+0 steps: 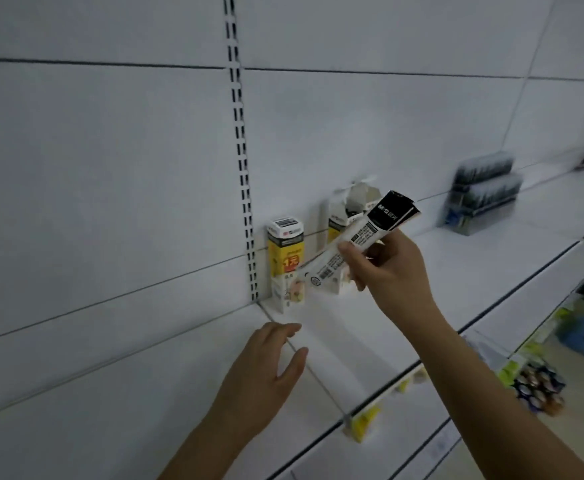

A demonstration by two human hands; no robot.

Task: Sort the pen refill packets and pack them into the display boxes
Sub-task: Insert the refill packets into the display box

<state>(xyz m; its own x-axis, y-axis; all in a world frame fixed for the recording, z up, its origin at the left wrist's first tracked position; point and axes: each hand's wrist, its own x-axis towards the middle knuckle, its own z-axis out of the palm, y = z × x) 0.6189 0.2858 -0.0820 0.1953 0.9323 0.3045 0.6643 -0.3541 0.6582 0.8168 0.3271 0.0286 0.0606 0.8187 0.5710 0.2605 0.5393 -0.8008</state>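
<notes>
**Ana:** Head view, so what's the right hand (385, 268) doing?

**Ben:** Its fingers and thumb are curled round a long white-and-black refill box (359, 239), gripped about mid-length. The box is tilted, black end up toward one o'clock, white barcode end down toward seven, and it hangs just in front of the boxes standing on the shelf (363, 344).

**Ana:** And the left hand (273, 362)?

**Ben:** At six o'clock from the held box, fingers straight and relaxed, holding nothing. It hovers low over the shelf; whether it touches I cannot tell.

**Ana:** Which boxes are already standing?

**Ben:** A yellow-and-white display box (285, 263) upright at nine o'clock from the right hand, against the back panel beside the slotted upright (243, 174). A second yellow box (336, 226) stands behind the held one, mostly hidden, with an opened flap above it. Well off at two o'clock sits a blurred stack of dark packets (481, 190).

**Ana:** So how should this placing go?

**Ben:** My guess is the box is being set with the others. I'd stand it upright first, check that its print matches its neighbours, then lower it into the gap between the two yellow boxes. The left hand could steady the nine o'clock box, since tall narrow cartons probably tip easily if nudged.
</notes>
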